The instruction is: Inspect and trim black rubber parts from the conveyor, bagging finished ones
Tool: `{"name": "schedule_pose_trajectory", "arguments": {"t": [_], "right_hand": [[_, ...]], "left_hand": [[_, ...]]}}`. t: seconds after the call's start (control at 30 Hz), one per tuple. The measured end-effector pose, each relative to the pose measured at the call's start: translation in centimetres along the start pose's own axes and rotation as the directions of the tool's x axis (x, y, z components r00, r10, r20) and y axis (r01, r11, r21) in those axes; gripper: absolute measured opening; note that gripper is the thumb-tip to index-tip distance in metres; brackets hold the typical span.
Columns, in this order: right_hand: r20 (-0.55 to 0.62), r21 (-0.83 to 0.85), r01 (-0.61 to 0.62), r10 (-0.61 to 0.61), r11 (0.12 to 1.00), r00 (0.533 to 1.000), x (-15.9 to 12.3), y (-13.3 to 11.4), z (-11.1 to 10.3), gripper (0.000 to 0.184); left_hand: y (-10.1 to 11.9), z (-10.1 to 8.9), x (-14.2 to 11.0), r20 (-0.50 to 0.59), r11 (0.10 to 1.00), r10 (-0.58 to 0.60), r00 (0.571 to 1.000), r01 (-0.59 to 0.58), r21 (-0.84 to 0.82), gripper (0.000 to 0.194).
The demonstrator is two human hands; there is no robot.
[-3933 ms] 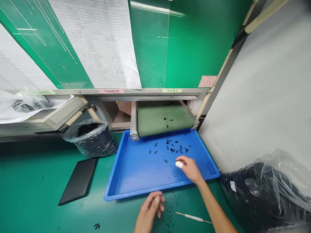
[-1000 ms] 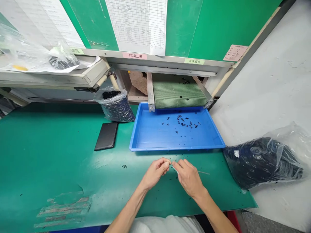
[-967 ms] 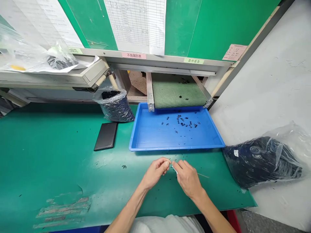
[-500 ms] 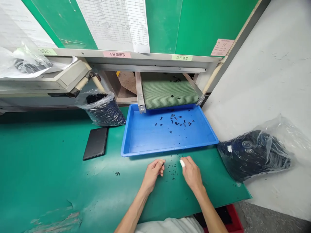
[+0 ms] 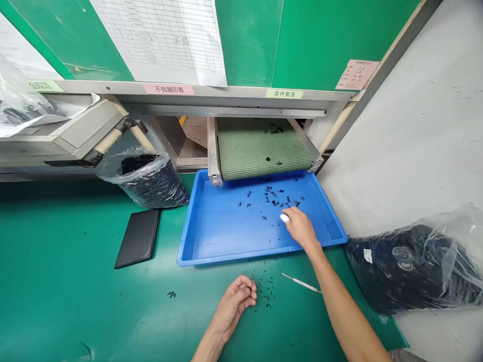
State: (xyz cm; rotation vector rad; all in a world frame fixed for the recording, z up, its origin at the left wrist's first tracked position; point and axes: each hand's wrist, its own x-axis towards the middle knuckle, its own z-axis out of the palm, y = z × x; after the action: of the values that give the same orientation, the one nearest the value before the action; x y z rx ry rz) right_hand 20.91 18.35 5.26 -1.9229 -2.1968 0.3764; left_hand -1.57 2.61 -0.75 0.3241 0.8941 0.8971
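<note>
My right hand (image 5: 299, 227) reaches into the blue tray (image 5: 211, 254), its white-capped fingertip beside the scatter of small black parts (image 5: 277, 197). Its fingers are pinched together; whether they hold a part is hidden. My left hand (image 5: 237, 300) rests on the green mat in front of the tray, fingers curled loosely, palm partly up; anything inside is hidden. Tiny black slivers (image 5: 266, 290) lie on the mat beside it. A thin white-handled tool (image 5: 302, 284) lies on the mat under my right forearm.
A green conveyor belt (image 5: 260, 151) carries a few black parts down into the tray. A clear bag of black parts (image 5: 145, 178) stands left of the tray, a black wallet-like case (image 5: 139, 239) in front of it. A large bag of black parts (image 5: 415, 269) lies at the right.
My right hand has left the mat and reached forward into the tray. The left hand has drawn back and turned its palm up. The thin tool now lies free on the mat.
</note>
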Motion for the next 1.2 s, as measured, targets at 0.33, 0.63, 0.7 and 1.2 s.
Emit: {"name": "schedule_pose_trajectory", "arguments": {"t": [0.33, 0.63, 0.7, 1.2], "right_hand": [[0.134, -0.036, -0.065, 0.069, 0.997, 0.989, 10.0, -0.9, 3.2, 0.028], [0.018, 0.375, 0.17, -0.191, 0.911, 0.981, -1.0, -3.0, -0.2, 0.02], [-0.03, 0.53, 0.232, -0.256, 0.815, 0.966, -4.8, -4.3, -0.5, 0.015], [0.029, -0.007, -0.017, 0.017, 1.0, 0.999, -17.5, 0.3, 4.8, 0.044]], "left_hand": [[0.3, 1.5, -0.2, -0.015, 0.997, -0.02, 1.0, 0.019, -0.076, 0.018], [4.3, 4.9, 1.1, 0.062, 0.99, 0.138, 0.988, -0.14, 0.026, 0.024], [4.8, 5.8, 1.1, 0.077, 0.986, 0.16, 0.984, -0.163, 0.03, 0.028], [2.2, 4.5, -3.0, 0.187, 0.996, 0.081, 0.979, -0.088, 0.026, 0.023]]}}
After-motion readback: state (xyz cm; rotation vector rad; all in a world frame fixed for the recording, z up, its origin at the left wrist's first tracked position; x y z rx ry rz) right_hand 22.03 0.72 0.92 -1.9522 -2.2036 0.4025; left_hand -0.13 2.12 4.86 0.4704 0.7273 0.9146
